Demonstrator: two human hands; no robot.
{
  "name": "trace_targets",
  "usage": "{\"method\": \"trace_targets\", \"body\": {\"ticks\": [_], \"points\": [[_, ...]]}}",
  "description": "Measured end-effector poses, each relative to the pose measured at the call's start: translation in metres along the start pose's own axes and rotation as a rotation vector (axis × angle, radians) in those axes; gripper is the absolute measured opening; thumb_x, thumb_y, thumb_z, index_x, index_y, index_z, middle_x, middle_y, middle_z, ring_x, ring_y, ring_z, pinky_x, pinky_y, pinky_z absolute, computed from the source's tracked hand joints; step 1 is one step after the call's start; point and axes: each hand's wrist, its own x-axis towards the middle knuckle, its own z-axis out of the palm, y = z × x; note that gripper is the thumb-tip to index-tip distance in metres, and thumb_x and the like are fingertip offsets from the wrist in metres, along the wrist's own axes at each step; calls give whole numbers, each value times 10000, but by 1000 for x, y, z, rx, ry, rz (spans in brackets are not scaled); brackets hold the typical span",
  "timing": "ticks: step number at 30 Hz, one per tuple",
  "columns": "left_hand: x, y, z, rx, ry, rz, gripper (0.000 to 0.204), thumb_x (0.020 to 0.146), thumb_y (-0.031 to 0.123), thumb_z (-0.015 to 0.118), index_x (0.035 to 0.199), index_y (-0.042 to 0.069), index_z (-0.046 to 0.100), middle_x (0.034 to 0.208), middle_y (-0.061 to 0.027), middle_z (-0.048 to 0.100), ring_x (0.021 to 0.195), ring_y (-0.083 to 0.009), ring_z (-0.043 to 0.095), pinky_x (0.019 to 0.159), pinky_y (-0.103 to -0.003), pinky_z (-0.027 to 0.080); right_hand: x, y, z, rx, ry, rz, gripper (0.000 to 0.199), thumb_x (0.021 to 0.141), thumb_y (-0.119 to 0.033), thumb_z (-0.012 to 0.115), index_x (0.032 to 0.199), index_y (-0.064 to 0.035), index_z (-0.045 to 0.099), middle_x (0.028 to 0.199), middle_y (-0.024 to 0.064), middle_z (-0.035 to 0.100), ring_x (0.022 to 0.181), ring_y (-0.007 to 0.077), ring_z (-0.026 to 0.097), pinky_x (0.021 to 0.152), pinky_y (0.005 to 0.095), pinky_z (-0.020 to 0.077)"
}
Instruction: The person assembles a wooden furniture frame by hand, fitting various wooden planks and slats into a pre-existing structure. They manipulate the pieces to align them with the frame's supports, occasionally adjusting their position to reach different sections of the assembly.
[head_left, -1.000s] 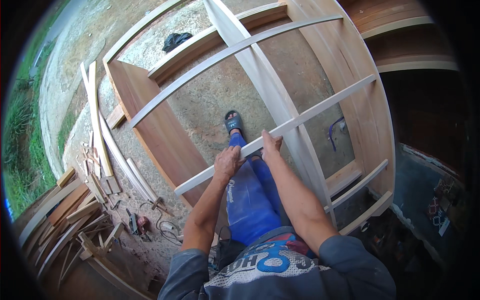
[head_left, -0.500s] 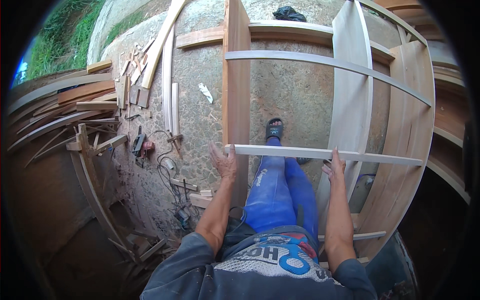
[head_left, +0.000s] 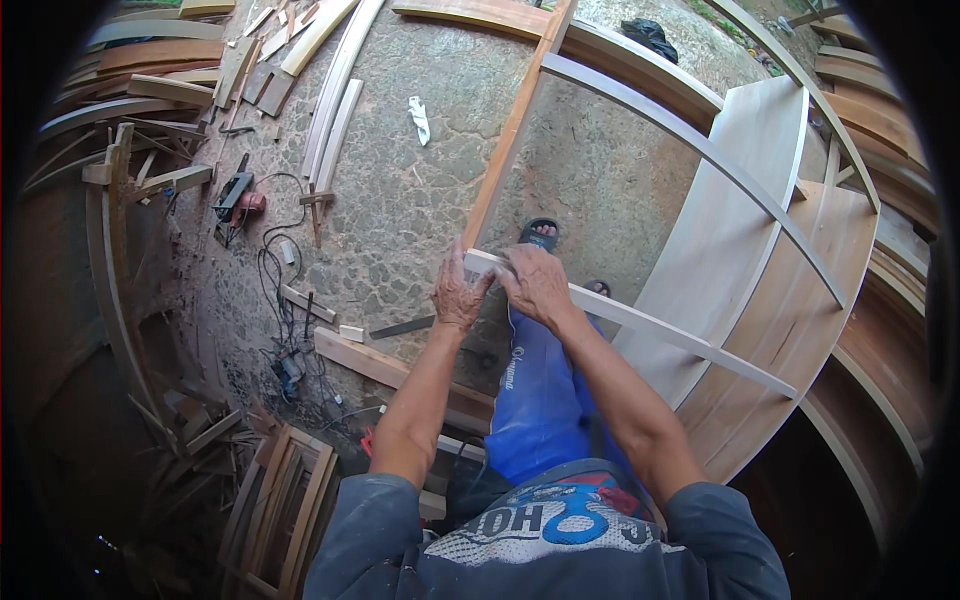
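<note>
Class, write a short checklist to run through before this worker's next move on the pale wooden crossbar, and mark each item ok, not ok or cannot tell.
1. Left hand on the end of the pale wooden crossbar: ok.
2. Right hand on the same crossbar beside it: ok.
3. Crossbar end meets the upright brown wooden rail: cannot tell, the hands cover the joint.
4. Far end of the crossbar reaches the broad wooden side panel: ok.
5. Feet protected: not ok, a sandalled foot with bare toes.
6. Ground free of trip hazards: not ok, black cables and offcuts nearby.
</note>
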Motion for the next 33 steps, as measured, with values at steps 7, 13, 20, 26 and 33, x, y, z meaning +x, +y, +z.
{"method": "trace_targets", "body": {"ticks": [7, 13, 20, 26, 33], "points": [[-4, -8, -12, -54, -92, 95, 968, 836, 407, 720, 1512, -91, 239, 1489, -357, 355, 1397, -474, 367, 1152, -481, 329, 52, -3, 42, 91, -411, 108, 649, 903, -605, 576, 1199, -29, 626, 1158, 245, 664, 1114, 425, 617, 934, 486, 487], [0, -13, -12, 2, 16, 133, 881, 824, 241, 734, 1528, -11, 268, 1388, -234, 544, 1201, -409, 584, 981, -457, 506, 53, 6, 49, 145, -424, 44, 568, 917, -561, 582, 1184, -62, 631, 1121, 221, 668, 1074, 409, 628, 908, 476, 490], [18, -25, -23, -36, -162, -57, 758, 824, 201, 730, 1506, 266, 408, 1000, -182, 711, 873, -403, 696, 734, -475, 552, 50, 4, 43, 185, -417, 42, 543, 893, -525, 621, 1123, -33, 635, 1114, 241, 673, 1086, 426, 625, 933, 507, 488], [22, -24, -30, -98, -227, -109, 758, 805, 217, 745, 1492, 288, 434, 942, -198, 707, 879, -404, 695, 734, -457, 557, 50, 5, 42, 194, -433, 87, 516, 896, -518, 613, 1128, -59, 645, 1124, 232, 675, 1105, 429, 618, 944, 506, 485], [28, -24, -37, -69, -273, -168, 703, 822, 236, 730, 1473, 259, 464, 945, -213, 706, 879, -418, 694, 722, -468, 546, 54, 4, 47, 226, -484, 86, 513, 907, -517, 592, 1098, -47, 663, 1114, 230, 678, 1095, 418, 624, 940, 494, 487]]}}
